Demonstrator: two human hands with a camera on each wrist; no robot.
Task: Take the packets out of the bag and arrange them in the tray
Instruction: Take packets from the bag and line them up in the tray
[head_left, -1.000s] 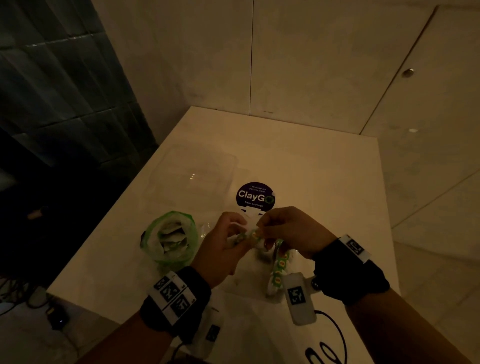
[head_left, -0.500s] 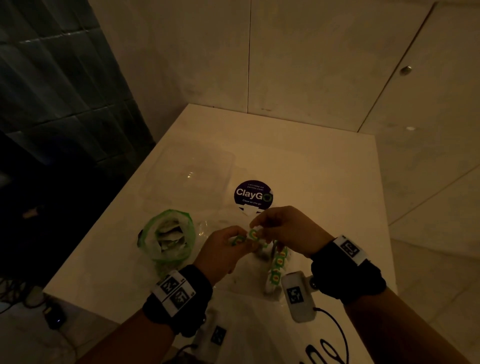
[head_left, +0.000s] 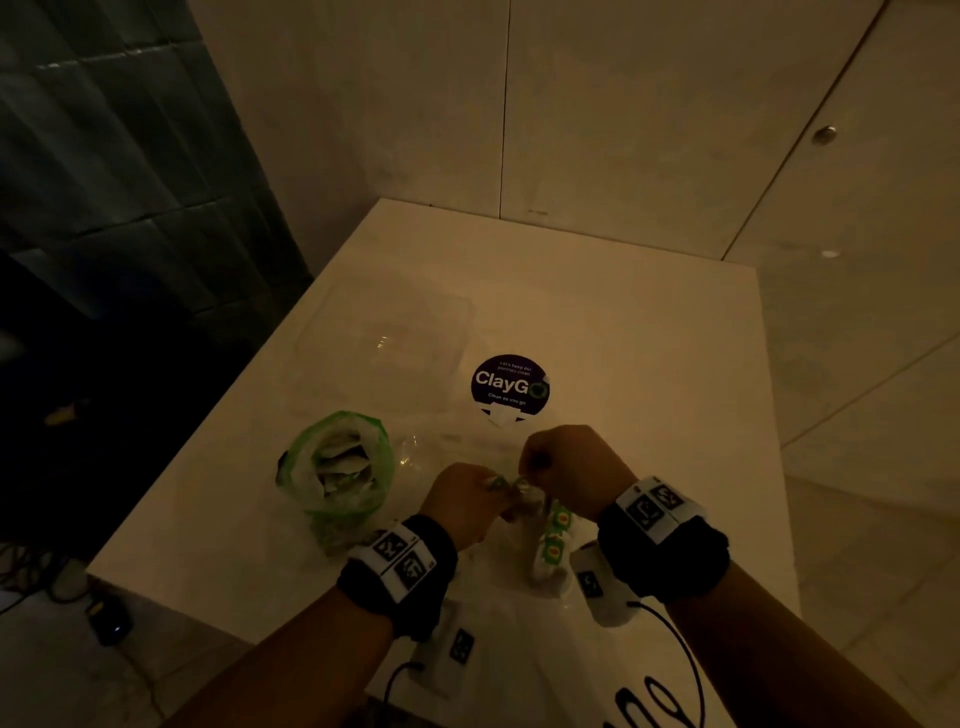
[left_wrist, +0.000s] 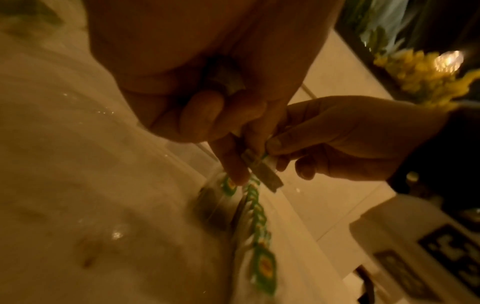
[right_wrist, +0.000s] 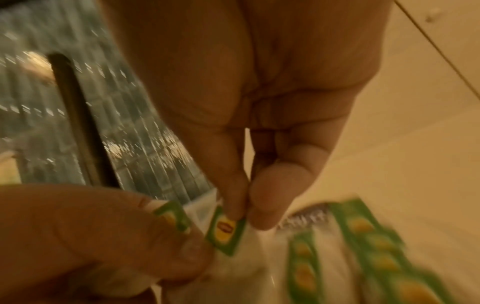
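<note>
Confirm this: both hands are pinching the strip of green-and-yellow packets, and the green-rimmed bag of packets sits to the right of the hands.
Wrong side. In the head view the green-rimmed bag sits left of the hands. The rest holds: left hand and right hand both pinch the packet strip.

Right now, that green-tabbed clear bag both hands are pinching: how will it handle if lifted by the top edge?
Likely floppy: the clear bag sags below where the left hand and right hand pinch it. Probably light, since fingertip pinches hold it. The glossy film may be slippery, so grip the green tabs.
</note>
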